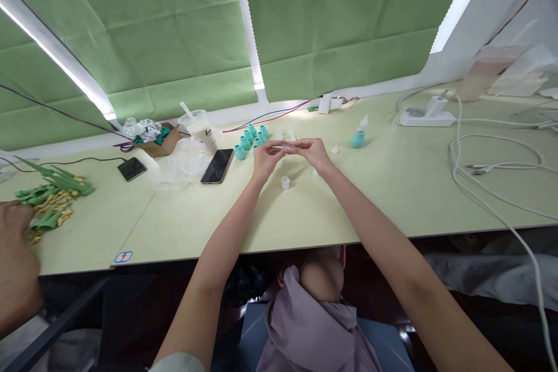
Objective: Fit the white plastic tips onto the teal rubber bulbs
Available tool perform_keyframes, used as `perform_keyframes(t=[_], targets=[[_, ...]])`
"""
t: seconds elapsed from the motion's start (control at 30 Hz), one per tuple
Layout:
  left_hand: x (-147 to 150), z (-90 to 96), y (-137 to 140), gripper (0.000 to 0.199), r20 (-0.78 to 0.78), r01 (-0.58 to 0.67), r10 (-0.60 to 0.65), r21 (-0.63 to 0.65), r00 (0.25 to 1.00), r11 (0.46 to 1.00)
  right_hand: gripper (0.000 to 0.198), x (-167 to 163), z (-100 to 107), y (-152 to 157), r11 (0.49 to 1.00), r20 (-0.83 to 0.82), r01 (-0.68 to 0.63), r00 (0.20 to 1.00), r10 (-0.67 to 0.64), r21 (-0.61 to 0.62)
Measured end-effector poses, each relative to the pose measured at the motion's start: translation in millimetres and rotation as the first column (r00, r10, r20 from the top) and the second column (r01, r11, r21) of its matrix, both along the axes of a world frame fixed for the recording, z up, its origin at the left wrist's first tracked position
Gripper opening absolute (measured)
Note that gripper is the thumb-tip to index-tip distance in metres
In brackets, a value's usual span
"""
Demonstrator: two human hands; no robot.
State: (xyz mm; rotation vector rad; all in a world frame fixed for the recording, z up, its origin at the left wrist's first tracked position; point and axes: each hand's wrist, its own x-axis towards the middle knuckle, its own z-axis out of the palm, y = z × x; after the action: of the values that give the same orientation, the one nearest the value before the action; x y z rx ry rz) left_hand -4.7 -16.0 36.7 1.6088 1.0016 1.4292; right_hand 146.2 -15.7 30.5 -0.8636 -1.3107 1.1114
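Observation:
Over the middle of the table, my left hand [267,158] and my right hand [313,153] meet at the fingertips. Both are closed in a pinch on a small, clear or whitish piece [286,147], mostly hidden by the fingers. Below them a small white plastic cap-like part [285,182] stands on the table. Another small white piece [335,150] lies right of my right hand. Several turquoise rubber bulbs [247,138] stand in a group just left of my left hand. Farther right, one turquoise bulb [358,139] has a clear nozzle [363,123] on top.
Left of the bulbs are a phone [217,166], a crumpled plastic bag [181,165], a drink cup with a straw [200,129] and a cardboard box [162,140]. A co-worker's hand [15,224] touches green and yellow pieces. White cables [457,168] and a power strip [426,119] lie right.

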Motion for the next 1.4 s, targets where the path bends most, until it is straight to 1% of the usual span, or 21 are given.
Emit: perform_keyframes(t=[0.17, 0.3, 0.57, 0.77, 0.93, 1.07, 1.2, 1.4], targets=[[-0.6, -2.5, 1.4, 0.030, -0.033, -0.003, 0.005, 0.033, 0.999, 0.999, 0.037, 1.1, -2.7, 2.0, 0.999, -0.009, -0.042, 0.999, 0.042, 0.000], [-1.9, -7.4, 4.2, 0.032, -0.050, 0.007, -0.003, 0.086, 0.999, 0.996, 0.038, -0.4, -7.0, 6.1, 0.999, -0.049, -0.023, 0.999, 0.021, -0.040], [-3.6, -7.9, 5.3, 0.026, -0.110, -0.037, 0.054, 0.147, 0.993, 0.988, 0.039, 0.0, -4.8, 4.3, 0.995, -0.088, -0.052, 0.995, 0.045, -0.082], [-2.4, -8.9, 4.5, 0.027, -0.129, -0.044, 0.069, 0.185, 0.989, 0.982, 0.036, 1.6, -6.9, 4.9, 0.998, -0.093, -0.048, 0.995, 0.044, -0.041], [-3.5, -8.9, 5.5, 0.027, -0.139, -0.047, 0.074, 0.186, 0.987, 0.981, 0.034, 0.5, -4.9, 4.6, 0.999, -0.119, -0.032, 0.993, 0.029, -0.029], [-8.3, -8.1, 9.6, 0.029, -0.133, 0.002, 0.022, 0.183, 0.991, 0.983, 0.036, 0.2, -2.0, 4.3, 0.992, -0.141, -0.105, 0.986, 0.094, -0.071], [-13.0, -8.8, 14.5, 0.030, -0.142, 0.012, 0.016, 0.200, 0.990, 0.980, 0.037, -0.7, 0.5, 3.0, 0.980, -0.157, -0.162, 0.977, 0.144, -0.113], [-12.4, -8.0, 13.3, 0.027, -0.153, -0.002, 0.035, 0.210, 0.988, 0.978, 0.038, -2.7, -1.3, 2.9, 0.986, -0.135, -0.138, 0.983, 0.125, -0.091]])
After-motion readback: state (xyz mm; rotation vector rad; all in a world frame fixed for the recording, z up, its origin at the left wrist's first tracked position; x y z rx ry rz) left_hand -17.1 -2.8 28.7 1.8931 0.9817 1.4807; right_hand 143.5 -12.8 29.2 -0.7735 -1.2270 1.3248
